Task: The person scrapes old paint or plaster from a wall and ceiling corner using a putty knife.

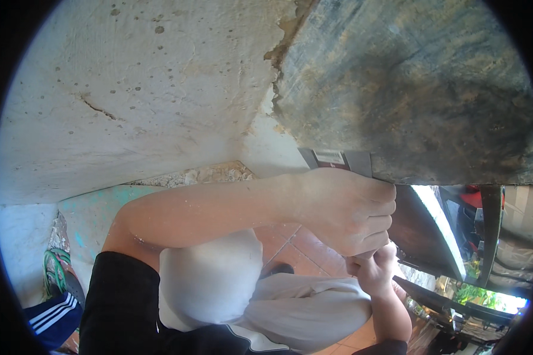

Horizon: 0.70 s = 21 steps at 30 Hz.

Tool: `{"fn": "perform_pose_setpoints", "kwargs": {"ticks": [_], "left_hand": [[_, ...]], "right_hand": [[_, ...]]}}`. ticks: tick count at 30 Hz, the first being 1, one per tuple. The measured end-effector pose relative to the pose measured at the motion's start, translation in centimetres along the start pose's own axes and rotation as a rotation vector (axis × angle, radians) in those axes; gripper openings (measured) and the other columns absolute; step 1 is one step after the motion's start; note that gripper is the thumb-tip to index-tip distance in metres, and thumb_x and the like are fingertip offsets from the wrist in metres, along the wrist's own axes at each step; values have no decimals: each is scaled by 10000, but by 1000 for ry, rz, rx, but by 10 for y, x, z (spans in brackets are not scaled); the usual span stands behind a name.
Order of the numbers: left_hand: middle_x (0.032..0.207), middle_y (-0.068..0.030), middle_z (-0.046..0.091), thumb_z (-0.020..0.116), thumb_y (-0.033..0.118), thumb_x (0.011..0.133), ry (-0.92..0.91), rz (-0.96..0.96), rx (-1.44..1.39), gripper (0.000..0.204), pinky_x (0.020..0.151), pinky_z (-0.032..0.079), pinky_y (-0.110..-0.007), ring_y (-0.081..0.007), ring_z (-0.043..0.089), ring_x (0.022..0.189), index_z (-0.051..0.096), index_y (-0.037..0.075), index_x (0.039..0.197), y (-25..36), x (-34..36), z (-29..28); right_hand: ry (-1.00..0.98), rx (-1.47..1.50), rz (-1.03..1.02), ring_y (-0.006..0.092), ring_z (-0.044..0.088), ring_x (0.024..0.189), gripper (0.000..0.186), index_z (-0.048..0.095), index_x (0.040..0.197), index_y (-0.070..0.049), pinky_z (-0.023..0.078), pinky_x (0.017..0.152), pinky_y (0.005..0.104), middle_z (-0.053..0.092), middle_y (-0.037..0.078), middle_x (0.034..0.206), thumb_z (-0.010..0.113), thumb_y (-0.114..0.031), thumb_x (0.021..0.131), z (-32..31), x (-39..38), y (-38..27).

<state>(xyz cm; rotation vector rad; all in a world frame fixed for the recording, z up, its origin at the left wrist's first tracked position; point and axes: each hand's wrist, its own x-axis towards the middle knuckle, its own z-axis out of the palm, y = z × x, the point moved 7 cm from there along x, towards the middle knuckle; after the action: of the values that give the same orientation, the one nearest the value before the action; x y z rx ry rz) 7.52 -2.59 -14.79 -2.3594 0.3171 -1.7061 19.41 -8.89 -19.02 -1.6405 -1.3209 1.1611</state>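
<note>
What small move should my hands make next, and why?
Perhaps tilt your left hand slightly to check the grip: the labelled grey flat piece disappears behind it, and your right hand sits close below, so any hold is hidden.

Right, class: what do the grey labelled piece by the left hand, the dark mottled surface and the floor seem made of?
Grey labelled piece: smooth, perhaps metal or stiff plastic; flat, evenly grey.
Dark mottled surface: possibly cement or stone, fairly smooth; cloudy patches, streaks.
Floor: probably matt clay tiles; orange-red with straight joints.
</note>
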Motion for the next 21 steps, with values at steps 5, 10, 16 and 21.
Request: {"fn": "perform_pose_setpoints", "kwargs": {"ticks": [5, 10, 16, 21], "left_hand": [[691, 18, 510, 649, 239, 686, -147, 87, -66, 181, 635, 339, -294, -169, 511, 682, 534, 99, 680, 24, 6, 19], [706, 32, 512, 650, 218, 671, 5, -134, -101, 151, 647, 351, -301, -170, 528, 709, 541, 113, 671, 2, 5, 11], [719, 7, 524, 642, 243, 742, -41, 87, -29, 173, 719, 418, -351, -198, 543, 742, 572, 85, 758, 18, 4, 6], [864, -14, 571, 593, 254, 819, 121, -68, -14, 249, 802, 434, -369, -215, 564, 845, 567, 77, 993, 9, 6, 3]], "right_hand": [[14, -9, 57, 63, 480, 447, 296, 572, 690, 1, 332, 404, 228, 525, -4, 530, 494, -65, 967, -17, -26, 11], [168, 41, 85, 69, 481, 458, 302, 564, 695, -17, 325, 390, 232, 540, 2, 561, 528, -144, 966, -2, -7, 28], [-7, -2, 14, 82, 522, 503, 237, 572, 1094, 7, 356, 444, 230, 517, -9, 592, 557, -200, 981, -7, -25, 11], [269, -752, -244, 189, 656, 839, 212, 636, 1084, -5, 526, 710, 294, 657, 76, 953, 561, -95, 908, -19, -32, 46]]}}
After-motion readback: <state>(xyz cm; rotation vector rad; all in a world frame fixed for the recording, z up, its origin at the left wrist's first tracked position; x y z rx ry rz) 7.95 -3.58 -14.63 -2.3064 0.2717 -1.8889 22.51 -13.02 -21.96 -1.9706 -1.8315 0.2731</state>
